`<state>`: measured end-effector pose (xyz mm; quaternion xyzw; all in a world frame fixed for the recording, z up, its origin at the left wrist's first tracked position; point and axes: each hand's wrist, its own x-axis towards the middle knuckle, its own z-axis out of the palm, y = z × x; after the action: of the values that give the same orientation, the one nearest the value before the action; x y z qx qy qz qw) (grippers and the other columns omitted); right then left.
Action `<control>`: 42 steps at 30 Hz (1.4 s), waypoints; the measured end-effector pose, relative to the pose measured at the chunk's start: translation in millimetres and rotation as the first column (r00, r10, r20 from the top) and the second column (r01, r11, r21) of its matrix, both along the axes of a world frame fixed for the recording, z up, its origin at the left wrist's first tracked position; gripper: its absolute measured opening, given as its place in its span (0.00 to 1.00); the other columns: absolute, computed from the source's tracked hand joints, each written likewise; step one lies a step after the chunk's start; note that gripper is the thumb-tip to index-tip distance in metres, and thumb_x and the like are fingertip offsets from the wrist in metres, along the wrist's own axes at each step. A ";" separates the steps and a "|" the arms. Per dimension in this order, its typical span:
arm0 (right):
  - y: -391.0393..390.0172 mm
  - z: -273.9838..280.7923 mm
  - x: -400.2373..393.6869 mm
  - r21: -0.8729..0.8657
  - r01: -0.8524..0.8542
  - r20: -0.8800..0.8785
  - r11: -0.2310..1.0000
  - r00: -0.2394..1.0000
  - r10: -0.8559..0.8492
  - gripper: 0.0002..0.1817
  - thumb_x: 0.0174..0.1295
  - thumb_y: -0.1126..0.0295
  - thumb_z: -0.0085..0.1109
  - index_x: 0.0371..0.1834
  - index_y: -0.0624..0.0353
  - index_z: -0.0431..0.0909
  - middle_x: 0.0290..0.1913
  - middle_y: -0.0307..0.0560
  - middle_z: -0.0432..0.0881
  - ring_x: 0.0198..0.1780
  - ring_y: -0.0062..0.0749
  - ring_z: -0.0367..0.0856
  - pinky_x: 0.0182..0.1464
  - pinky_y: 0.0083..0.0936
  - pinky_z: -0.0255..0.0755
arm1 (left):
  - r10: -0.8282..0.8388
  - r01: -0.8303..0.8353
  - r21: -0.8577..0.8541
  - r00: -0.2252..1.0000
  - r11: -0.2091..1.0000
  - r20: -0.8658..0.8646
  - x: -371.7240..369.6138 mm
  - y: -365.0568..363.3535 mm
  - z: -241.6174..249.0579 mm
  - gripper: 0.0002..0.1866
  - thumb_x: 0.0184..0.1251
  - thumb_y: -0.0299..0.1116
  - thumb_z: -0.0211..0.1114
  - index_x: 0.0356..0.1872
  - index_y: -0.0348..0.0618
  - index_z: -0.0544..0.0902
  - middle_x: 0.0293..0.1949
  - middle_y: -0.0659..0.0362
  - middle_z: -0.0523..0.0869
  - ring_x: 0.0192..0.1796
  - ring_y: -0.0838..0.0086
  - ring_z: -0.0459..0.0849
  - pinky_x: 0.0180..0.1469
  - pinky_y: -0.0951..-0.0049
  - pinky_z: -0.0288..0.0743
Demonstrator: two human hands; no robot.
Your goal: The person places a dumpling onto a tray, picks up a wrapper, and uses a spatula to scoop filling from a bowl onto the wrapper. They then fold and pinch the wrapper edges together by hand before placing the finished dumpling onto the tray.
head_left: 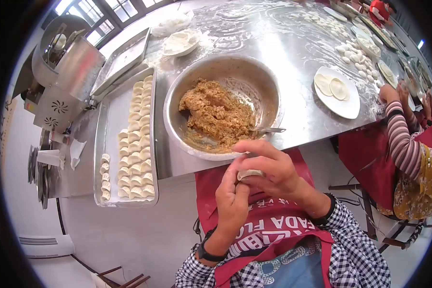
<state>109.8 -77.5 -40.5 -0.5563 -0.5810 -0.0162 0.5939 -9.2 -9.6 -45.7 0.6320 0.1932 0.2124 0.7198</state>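
A folded, pale dumpling (250,174) is held between my two hands, in front of the red apron. My left hand (232,196) has its fingers closed around the dumpling's left side. From the right, my right hand (272,172) pinches the dumpling with bent fingers. Just beyond my hands stands a large metal bowl (170,126) of brown filling (216,111), with a metal utensil handle (272,129) over its near right rim. To the left, rows of folded dumplings (135,144) lie on a metal tray (111,117).
A white plate (349,106) of round wrappers (339,89) lies right of the bowl. Behind the bowl is a dish of flour (180,43). Dough pieces (357,57) are scattered farther right. A machine (74,72) stands at left. Another person's striped sleeve (404,137) is at right.
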 end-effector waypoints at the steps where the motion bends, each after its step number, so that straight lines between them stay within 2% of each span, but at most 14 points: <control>1: -0.2 1.1 -0.1 -0.022 0.007 -0.006 1.000 1.000 -0.007 0.09 0.42 0.80 0.61 0.28 0.62 0.76 0.48 0.53 0.75 0.45 0.43 0.75 0.45 0.31 0.70 | 0.040 -0.041 0.032 0.999 0.999 0.023 0.4 -0.4 -0.4 0.25 0.61 0.19 0.43 0.61 0.27 0.57 0.59 0.49 0.66 0.58 0.71 0.70 0.58 0.76 0.65; 3: -0.9 0.8 0.8 -0.045 0.015 -0.012 0.999 1.000 -0.015 0.09 0.42 0.80 0.61 0.29 0.63 0.76 0.49 0.53 0.74 0.46 0.44 0.75 0.45 0.31 0.70 | 0.041 -0.042 0.027 0.999 0.999 0.013 0.3 0.2 3.0 0.25 0.61 0.19 0.43 0.61 0.27 0.57 0.59 0.49 0.66 0.58 0.71 0.70 0.57 0.76 0.66; 5: -3.0 -0.8 3.3 -0.061 -0.054 -0.036 0.997 0.998 0.052 0.09 0.42 0.81 0.62 0.29 0.63 0.76 0.50 0.54 0.74 0.47 0.44 0.74 0.46 0.31 0.70 | 0.042 -0.042 0.022 0.999 0.999 0.004 0.7 -0.6 8.5 0.25 0.62 0.20 0.44 0.61 0.27 0.57 0.59 0.49 0.66 0.58 0.71 0.70 0.57 0.75 0.66; 8: -4.4 -1.7 2.1 -0.050 -0.057 -0.091 0.997 0.995 0.052 0.08 0.42 0.81 0.62 0.28 0.64 0.76 0.49 0.54 0.74 0.47 0.43 0.75 0.45 0.30 0.70 | -0.002 0.000 -0.076 1.000 0.997 -0.017 0.7 -0.9 10.8 0.24 0.63 0.21 0.43 0.61 0.27 0.57 0.59 0.48 0.67 0.57 0.68 0.71 0.58 0.72 0.67; 10: -6.1 -0.8 0.9 -0.044 -0.032 -0.107 0.999 0.994 0.027 0.08 0.42 0.81 0.62 0.28 0.64 0.76 0.49 0.54 0.75 0.47 0.43 0.75 0.45 0.29 0.70 | -0.050 0.065 -0.333 0.997 0.941 0.056 -0.5 2.4 4.1 0.23 0.65 0.24 0.43 0.60 0.28 0.59 0.57 0.48 0.69 0.56 0.65 0.73 0.56 0.66 0.70; 11: -6.6 -0.5 0.4 -0.040 -0.010 -0.126 0.999 0.992 0.005 0.08 0.43 0.81 0.61 0.28 0.64 0.76 0.48 0.54 0.75 0.47 0.42 0.75 0.45 0.28 0.70 | -0.050 0.066 -0.332 0.997 0.941 0.056 -0.9 3.4 4.7 0.23 0.65 0.24 0.43 0.60 0.28 0.59 0.57 0.48 0.69 0.56 0.65 0.73 0.56 0.66 0.70; 13: -5.2 -0.6 -0.2 -0.023 0.014 -0.108 1.000 0.994 -0.016 0.08 0.43 0.81 0.61 0.29 0.65 0.76 0.47 0.54 0.76 0.46 0.42 0.76 0.44 0.27 0.71 | -0.057 0.146 -0.560 0.983 0.815 0.173 -0.8 5.9 5.9 0.21 0.67 0.29 0.45 0.59 0.29 0.61 0.55 0.47 0.71 0.55 0.62 0.74 0.54 0.61 0.72; 21: -5.0 -3.0 0.5 -0.007 -0.012 -0.118 1.000 0.993 0.011 0.08 0.44 0.81 0.61 0.30 0.64 0.77 0.46 0.54 0.76 0.45 0.41 0.77 0.44 0.27 0.71 | -0.060 0.174 -0.615 0.978 0.769 0.202 -0.9 8.9 3.6 0.19 0.68 0.32 0.46 0.55 0.31 0.66 0.51 0.49 0.74 0.52 0.64 0.76 0.53 0.62 0.73; 24: -5.2 -2.0 2.2 0.001 -0.062 -0.047 0.998 0.997 0.062 0.09 0.44 0.81 0.61 0.31 0.63 0.78 0.47 0.54 0.76 0.46 0.42 0.76 0.46 0.27 0.71 | -0.073 0.192 -0.625 0.975 0.757 0.212 -2.4 12.1 3.9 0.18 0.68 0.31 0.47 0.54 0.32 0.67 0.49 0.50 0.76 0.51 0.65 0.77 0.52 0.63 0.73; 26: -6.5 3.5 -0.5 -0.068 -0.055 -0.143 0.996 0.989 0.045 0.11 0.44 0.81 0.61 0.34 0.63 0.78 0.49 0.54 0.75 0.48 0.41 0.76 0.47 0.28 0.70 | -0.084 0.194 -0.614 0.975 0.765 0.204 -2.8 13.0 4.5 0.17 0.67 0.31 0.47 0.53 0.32 0.68 0.48 0.51 0.76 0.50 0.66 0.78 0.51 0.64 0.73; 29: -5.8 -2.1 1.5 -0.086 -0.107 -0.166 0.990 0.982 0.092 0.13 0.43 0.80 0.62 0.35 0.62 0.79 0.51 0.53 0.74 0.50 0.42 0.75 0.49 0.28 0.70 | -0.090 0.183 -0.620 0.980 0.763 0.179 -2.7 13.1 5.6 0.17 0.67 0.31 0.48 0.53 0.32 0.68 0.47 0.51 0.77 0.48 0.67 0.78 0.50 0.65 0.74; 32: -8.7 -0.6 4.0 -0.120 -0.160 -0.178 0.980 0.974 0.137 0.13 0.44 0.80 0.62 0.36 0.62 0.79 0.51 0.54 0.74 0.51 0.42 0.75 0.50 0.28 0.69 | -0.100 0.181 -0.598 0.981 0.781 0.167 -4.5 14.0 4.7 0.18 0.68 0.31 0.45 0.53 0.29 0.69 0.47 0.49 0.77 0.47 0.67 0.79 0.50 0.68 0.74; 36: -11.1 -3.7 6.1 -0.120 -0.187 -0.232 0.975 0.960 0.156 0.13 0.44 0.80 0.61 0.36 0.62 0.79 0.51 0.53 0.74 0.51 0.41 0.75 0.50 0.28 0.69 | -0.148 0.239 -0.595 0.969 0.767 0.197 -5.1 15.9 5.2 0.21 0.69 0.36 0.43 0.54 0.27 0.67 0.49 0.48 0.76 0.49 0.66 0.77 0.53 0.65 0.72; 42: -12.1 -1.3 4.8 -0.113 -0.172 -0.220 0.979 0.965 0.144 0.07 0.45 0.82 0.59 0.29 0.65 0.76 0.49 0.53 0.75 0.48 0.41 0.76 0.48 0.28 0.70 | -0.135 0.233 -0.604 0.970 0.762 0.203 -4.7 13.6 3.0 0.24 0.69 0.39 0.41 0.55 0.25 0.65 0.51 0.48 0.74 0.52 0.65 0.75 0.55 0.63 0.69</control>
<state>114.6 -89.6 -41.8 -0.5446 -0.5572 0.1285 0.6135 -13.9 4.0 -42.7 0.3566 0.1357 0.1106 0.9177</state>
